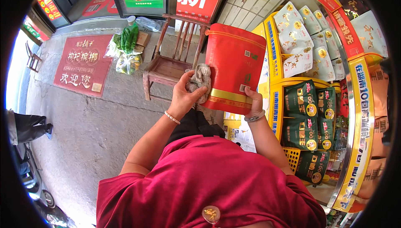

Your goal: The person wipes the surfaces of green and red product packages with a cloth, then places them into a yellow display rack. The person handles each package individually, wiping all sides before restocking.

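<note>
A large red pouch (236, 61) with a gold band near its lower end is held up in front of me. My right hand (254, 102) grips its lower right corner, thumb on the front face; the other fingers are hidden behind it. My left hand (186, 94) is closed on a crumpled greyish cloth (201, 77), which lies against the pouch's left edge. A beaded bracelet is on my left wrist and a pale bangle on my right.
A wooden chair (171, 63) stands just beyond my left hand. Bags of vegetables (128, 63) sit on the floor beside a red mat (81, 65). At right, a yellow display rack (273, 98) holds green pouches (300, 98) and white pouches (294, 36). Someone's legs (31, 127) show far left.
</note>
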### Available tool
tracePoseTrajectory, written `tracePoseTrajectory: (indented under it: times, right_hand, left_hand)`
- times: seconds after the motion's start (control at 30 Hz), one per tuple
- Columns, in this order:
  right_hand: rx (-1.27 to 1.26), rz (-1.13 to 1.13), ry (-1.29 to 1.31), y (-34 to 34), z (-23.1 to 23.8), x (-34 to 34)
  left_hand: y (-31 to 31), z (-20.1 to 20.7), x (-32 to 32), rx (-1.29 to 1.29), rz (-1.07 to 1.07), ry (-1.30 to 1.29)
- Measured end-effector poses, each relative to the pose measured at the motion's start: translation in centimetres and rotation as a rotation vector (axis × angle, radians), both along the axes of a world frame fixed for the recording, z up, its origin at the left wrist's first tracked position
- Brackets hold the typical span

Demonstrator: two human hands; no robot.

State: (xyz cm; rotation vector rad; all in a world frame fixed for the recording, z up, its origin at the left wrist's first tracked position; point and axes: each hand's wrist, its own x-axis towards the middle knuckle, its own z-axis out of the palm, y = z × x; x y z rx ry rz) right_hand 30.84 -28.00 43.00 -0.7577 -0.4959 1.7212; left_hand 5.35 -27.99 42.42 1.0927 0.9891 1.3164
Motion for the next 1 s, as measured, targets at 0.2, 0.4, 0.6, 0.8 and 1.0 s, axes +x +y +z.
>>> tracePoseTrajectory:
  times: [0.2,0.4,0.6,0.8,1.0]
  right_hand:
    - [0.075,-0.077,-0.054,1.5,1.8,1.0]
    - [0.043,-0.056,-0.433,1.5,2.6,0.8]
    - [0.413,0.184,-1.188,1.1,2.6,-4.7]
    - [0.57,0.209,-1.965,-0.7,4.3,-8.2]
    - [0.674,0.217,-1.98,-1.6,5.0,-9.2]
  left_hand:
    - [-1.4,-1.0,-0.2,-0.072,-0.046,0.128]
    - [-0.6,-0.5,-0.2,-0.153,0.173,-0.32]
    - [0.6,0.3,4.0,-0.123,0.011,-0.248]
    - [0.4,1.2,5.4,-0.224,-0.073,-0.236]
    - [0.9,1.0,4.5,-0.33,-0.014,-0.516]
